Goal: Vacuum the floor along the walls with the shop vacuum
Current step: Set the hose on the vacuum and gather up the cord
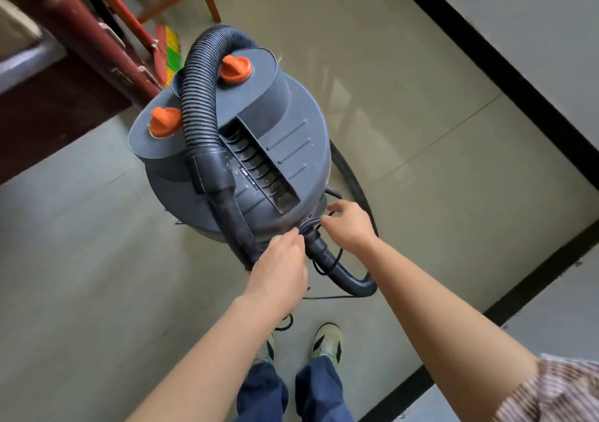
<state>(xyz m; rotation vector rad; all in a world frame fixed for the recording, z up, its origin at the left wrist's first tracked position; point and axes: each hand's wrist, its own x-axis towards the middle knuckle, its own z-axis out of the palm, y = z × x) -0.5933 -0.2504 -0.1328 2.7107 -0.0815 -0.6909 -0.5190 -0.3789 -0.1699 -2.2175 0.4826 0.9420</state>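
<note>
Nearest, the person's shoes (pixel 327 340) stand just behind the shop vacuum (pixel 285 149), which sits upright on the tiled floor (pixel 421 178). At the vacuum's near edge the left hand (pixel 278 269) reaches its fingers (pixel 290 236) into the bundled black cord (pixel 309 227), though the back of the hand hides whether they grip it, while the right hand (pixel 351 227) has its fingers (pixel 337 207) curled, pinching that cord. The ribbed hose (pixel 197 97) arches over the vacuum's lid between two orange knobs (pixel 236 69); beyond the vacuum lean a broom (pixel 168 55) and a dark red door (pixel 81 32), and the wall (pixel 534 32) runs along its right.
</note>
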